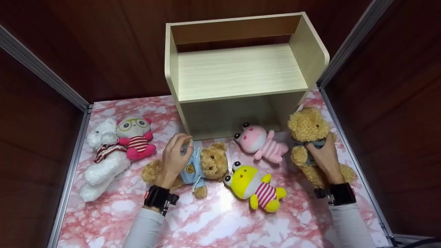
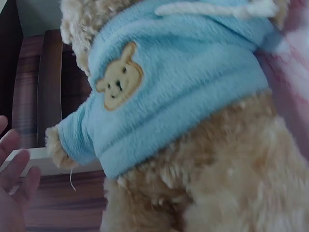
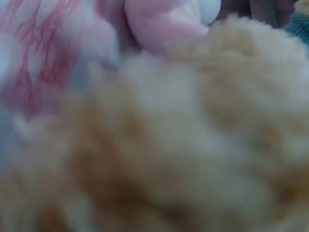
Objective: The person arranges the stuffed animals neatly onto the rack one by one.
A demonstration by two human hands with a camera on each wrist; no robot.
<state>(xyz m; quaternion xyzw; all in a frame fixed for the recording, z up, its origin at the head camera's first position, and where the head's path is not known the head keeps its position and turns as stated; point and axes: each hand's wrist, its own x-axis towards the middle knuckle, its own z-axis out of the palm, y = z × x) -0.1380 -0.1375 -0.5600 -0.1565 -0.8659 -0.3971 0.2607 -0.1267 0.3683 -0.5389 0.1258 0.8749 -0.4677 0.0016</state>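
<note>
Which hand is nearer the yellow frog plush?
Left. The left hand grips the teddy in the blue shirt, which lies right beside the yellow frog plush. The right hand holds the tan teddy farther off, near the table's right edge.

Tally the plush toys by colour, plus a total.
Tan bears: 2, one in a light blue top, one by the right hand
White bear: 1
Yellow frog: 1
Pink frog: 1
Red-bodied doll with glasses: 1
Total: 6
</note>
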